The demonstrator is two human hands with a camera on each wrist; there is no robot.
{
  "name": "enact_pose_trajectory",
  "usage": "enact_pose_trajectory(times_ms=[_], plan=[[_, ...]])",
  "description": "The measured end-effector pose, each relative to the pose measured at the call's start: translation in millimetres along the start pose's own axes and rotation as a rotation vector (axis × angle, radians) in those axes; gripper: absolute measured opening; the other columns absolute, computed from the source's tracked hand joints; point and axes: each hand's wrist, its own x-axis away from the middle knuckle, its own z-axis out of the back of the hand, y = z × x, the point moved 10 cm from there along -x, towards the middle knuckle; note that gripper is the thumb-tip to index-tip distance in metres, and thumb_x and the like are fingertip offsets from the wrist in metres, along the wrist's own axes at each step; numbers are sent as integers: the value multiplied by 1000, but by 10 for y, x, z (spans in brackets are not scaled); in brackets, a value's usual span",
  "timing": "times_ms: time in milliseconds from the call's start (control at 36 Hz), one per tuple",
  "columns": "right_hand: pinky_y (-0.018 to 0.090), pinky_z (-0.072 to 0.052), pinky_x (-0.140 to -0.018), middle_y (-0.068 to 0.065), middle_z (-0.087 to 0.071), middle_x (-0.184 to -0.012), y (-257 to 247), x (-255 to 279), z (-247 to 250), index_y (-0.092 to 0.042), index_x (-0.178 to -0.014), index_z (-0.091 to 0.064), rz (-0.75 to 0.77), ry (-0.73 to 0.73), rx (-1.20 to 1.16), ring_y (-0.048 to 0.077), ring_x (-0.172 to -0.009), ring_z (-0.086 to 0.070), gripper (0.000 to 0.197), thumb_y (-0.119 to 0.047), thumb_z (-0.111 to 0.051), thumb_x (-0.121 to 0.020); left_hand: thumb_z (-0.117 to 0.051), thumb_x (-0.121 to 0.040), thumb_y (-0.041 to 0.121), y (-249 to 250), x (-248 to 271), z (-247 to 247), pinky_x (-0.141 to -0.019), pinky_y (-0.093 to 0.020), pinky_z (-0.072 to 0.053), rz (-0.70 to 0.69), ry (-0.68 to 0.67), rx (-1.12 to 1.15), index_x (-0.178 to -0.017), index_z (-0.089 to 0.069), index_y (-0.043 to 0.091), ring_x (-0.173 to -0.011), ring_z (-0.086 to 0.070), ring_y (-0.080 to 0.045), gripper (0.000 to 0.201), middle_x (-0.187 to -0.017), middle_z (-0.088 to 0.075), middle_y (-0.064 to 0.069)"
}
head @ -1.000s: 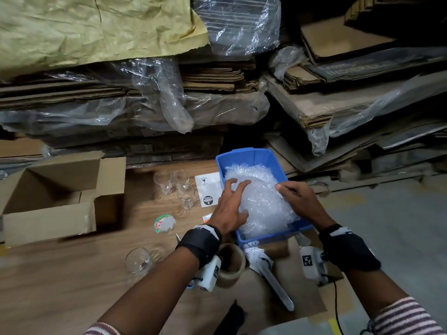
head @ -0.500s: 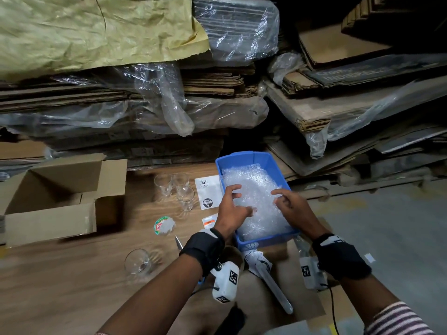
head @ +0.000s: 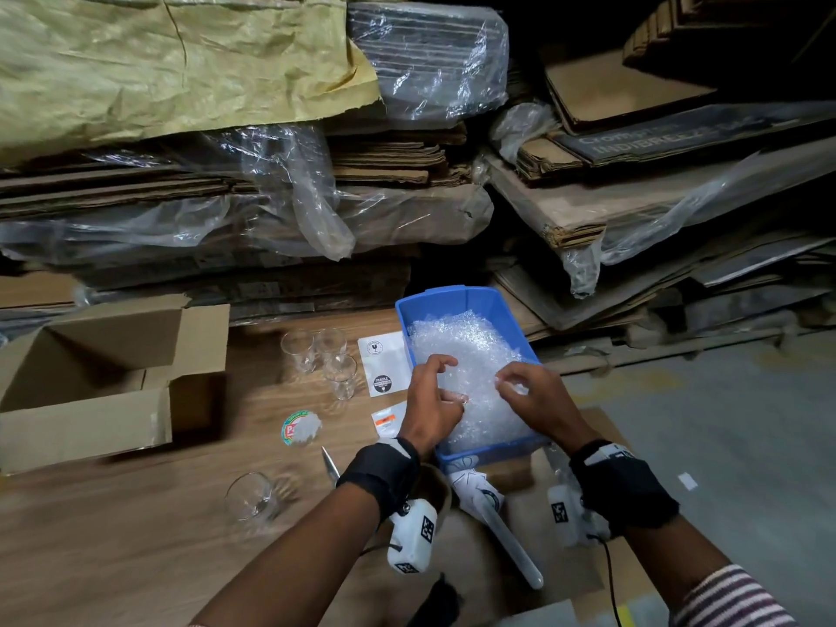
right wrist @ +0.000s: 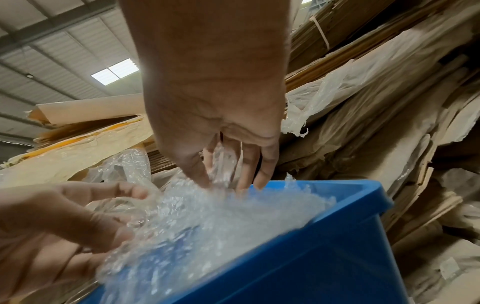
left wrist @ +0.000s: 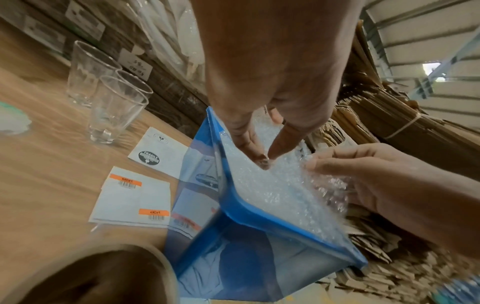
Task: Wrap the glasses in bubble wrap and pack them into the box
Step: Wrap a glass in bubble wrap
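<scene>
Crumpled clear bubble wrap [head: 470,350] fills a blue plastic bin [head: 452,296] on the wooden table. My left hand [head: 452,384] reaches into the bin's near left part, and its thumb and forefinger pinch the wrap [left wrist: 265,161]. My right hand [head: 506,382] is just to its right and grips a fold of the wrap [right wrist: 221,172] between thumb and fingers. Three empty glasses [head: 323,357] stand upright left of the bin. Another glass [head: 249,495] lies on its side nearer to me. The open cardboard box [head: 90,382] sits at the far left.
Label sheets [head: 382,368] lie between the glasses and the bin. A tape roll [head: 436,484], a blade tip [head: 330,463] and a white tool [head: 497,527] lie by my wrists. A round sticker [head: 301,427] lies on the table. Stacks of flattened cardboard [head: 407,174] under plastic rise behind the table.
Both hands went from lying flat on the bubble wrap to curling their fingers and pinching it. They have drawn closer together near the bin's front.
</scene>
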Motion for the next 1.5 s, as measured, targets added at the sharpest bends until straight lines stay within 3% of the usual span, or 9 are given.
enact_pose_trajectory(times_ms=[139, 250, 333, 556, 750, 833, 1083, 1222, 1500], plan=[[27, -44, -64, -5, -68, -75, 247, -79, 312, -20, -86, -66, -193, 152, -68, 3, -66, -59, 9, -12, -70, -90, -60, -73, -17, 83, -2, -43, -75, -21, -55, -94, -18, -236, -90, -66, 9, -87, -58, -20, 32, -113, -42, -8], [35, -55, -69, -3, -72, -80, 237, -182, 491, -21, -99, -67, -176, 186, -131, 12, -73, -68, 12, -12, -65, -92, -63, -77, -6, 64, -13, -189, -94, -24, -50, -84, -108, -480, -108, -67, 12, -109, -60, -34, 36, -142, -25, -6], [36, -60, -70, -1, -72, -88, 186, -247, 585, -20, -114, -62, -158, 207, -177, 12, -75, -70, 22, -9, -60, -95, -67, -80, 4, 60, -20, -282, -120, -45, -29, -35, -151, -753, -127, -63, 14, -146, -23, -44, 49, -164, 1, -14], [31, -53, -64, -5, -71, -87, 42, -428, 784, -19, -89, -70, -62, 238, -129, 12, -69, -65, 30, 0, -48, -96, -57, -92, 19, -7, -29, -548, -120, -65, -3, -133, -317, -1151, -147, -48, 16, -157, 11, -38, 56, -172, 14, -5], [27, -57, -85, 0, -73, -109, 52, -546, 732, -18, -104, -77, -110, 142, -61, 11, -96, -68, 23, -6, -59, -96, -40, -104, 31, -145, -25, -583, -121, -62, 2, -130, -431, -1222, -161, -20, 16, -154, -16, -36, 62, -163, -34, -7], [4, -48, -74, 0, -71, -106, 48, -586, 784, -16, -108, -77, -115, 157, -19, 5, -89, -65, 19, -14, -73, -90, -40, -103, 36, -99, -53, -571, -120, -61, -1, -157, -384, -1243, -160, -22, 19, -148, -28, -38, 61, -153, -46, -12], [-1, -38, -86, 5, -70, -112, -283, -791, 1220, -10, -113, -73, 50, 347, 106, 6, -97, -58, 26, -3, -73, -88, -37, -105, 45, -134, -179, -556, -121, -62, -4, -158, -393, -1294, -162, -18, 27, -146, -25, -40, 63, -152, -41, -16], [18, -49, -96, 7, -66, -121, -545, -912, 1427, -10, -124, -69, 127, 416, 102, 9, -104, -59, 32, -3, -66, -93, -35, -105, 49, -256, -192, -509, -121, -59, -7, -100, -388, -1302, -155, -34, 21, -145, -24, -39, 57, -152, -36, -18], [3, -39, -99, 9, -62, -130, -976, -985, 1621, -10, -141, -57, 220, 471, 93, 13, -116, -57, 47, 0, -62, -95, -36, -103, 55, -296, -264, -547, -119, -60, -11, -95, -398, -1294, -146, -44, 19, -144, -23, -38, 57, -154, -29, -18]])
